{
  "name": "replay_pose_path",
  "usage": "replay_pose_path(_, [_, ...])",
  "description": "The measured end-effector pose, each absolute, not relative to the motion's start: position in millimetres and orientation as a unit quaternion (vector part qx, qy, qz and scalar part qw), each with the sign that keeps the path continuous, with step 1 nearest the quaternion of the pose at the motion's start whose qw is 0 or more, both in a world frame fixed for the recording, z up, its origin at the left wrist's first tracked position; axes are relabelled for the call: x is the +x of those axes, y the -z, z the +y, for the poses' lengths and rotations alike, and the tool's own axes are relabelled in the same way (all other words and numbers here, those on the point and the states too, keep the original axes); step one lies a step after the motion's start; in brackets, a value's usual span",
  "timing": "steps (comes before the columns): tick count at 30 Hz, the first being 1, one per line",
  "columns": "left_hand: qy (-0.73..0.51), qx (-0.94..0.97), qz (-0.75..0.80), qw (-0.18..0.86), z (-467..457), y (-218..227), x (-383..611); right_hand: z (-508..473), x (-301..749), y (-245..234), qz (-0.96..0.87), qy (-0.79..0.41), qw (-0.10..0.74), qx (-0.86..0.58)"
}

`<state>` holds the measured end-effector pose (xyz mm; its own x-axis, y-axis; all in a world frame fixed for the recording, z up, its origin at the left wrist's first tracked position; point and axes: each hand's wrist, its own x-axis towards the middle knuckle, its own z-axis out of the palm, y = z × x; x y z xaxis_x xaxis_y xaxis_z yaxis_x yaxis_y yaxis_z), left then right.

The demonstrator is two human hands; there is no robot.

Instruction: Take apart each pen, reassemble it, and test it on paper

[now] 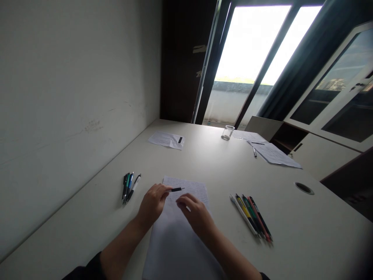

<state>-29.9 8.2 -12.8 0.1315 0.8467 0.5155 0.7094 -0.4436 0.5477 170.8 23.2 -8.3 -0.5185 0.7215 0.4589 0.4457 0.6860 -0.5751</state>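
Note:
A sheet of white paper (186, 186) with handwritten lines at its far end lies in front of me on the white table (210, 163). My left hand (151, 204) is closed on a black pen (176, 189) whose tip points right over the paper. My right hand (196, 212) rests on the paper just right of the pen, fingers curled; whether it holds anything I cannot make out.
Several pens (129, 187) lie in a bunch to the left, several more pens (252, 216) to the right. At the far side are a folded sheet (166, 139), a small glass jar (227, 132), papers (272, 153) with a pen (254, 152), and a cable hole (304, 188).

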Motion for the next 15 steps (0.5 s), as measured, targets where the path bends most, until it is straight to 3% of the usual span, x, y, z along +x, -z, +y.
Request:
replay_pose_path(5, [-0.399, 0.756, 0.511, 0.086, 7, 11, -28, 40, 189, 3, -0.749, -0.242, 0.462, -0.409])
replay_pose_path(15, [-0.388, 0.764, 0.506, 0.097, 5, 8, -28, 39, 188, 3, -0.736, -0.272, 0.478, -0.396])
